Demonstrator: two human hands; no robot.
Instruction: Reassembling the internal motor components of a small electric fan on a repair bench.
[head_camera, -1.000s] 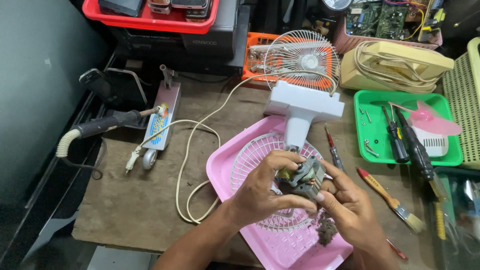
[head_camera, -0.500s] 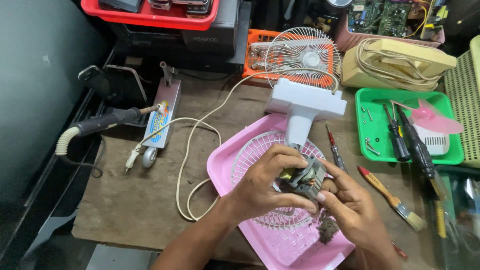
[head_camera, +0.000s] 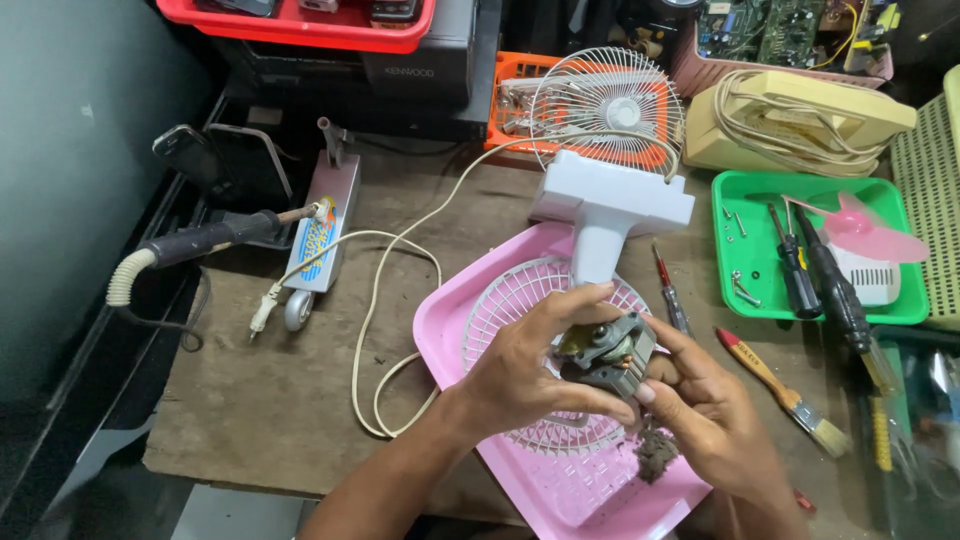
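Head view: both hands meet over the pink tray (head_camera: 450, 330).
Left hand (head_camera: 520, 375): fingers clamped around the fan motor (head_camera: 600, 355).
Right hand (head_camera: 705, 420): fingertips pressed on the motor's side.
Motor: held above the white grille (head_camera: 500, 310), below the white fan stand (head_camera: 610, 210).

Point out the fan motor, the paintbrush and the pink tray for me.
Fan motor (head_camera: 600, 355), head view, on its metal body between both hands.
Paintbrush (head_camera: 770, 380), head view, on its wooden handle.
Pink tray (head_camera: 440, 320), head view, on its left rim.
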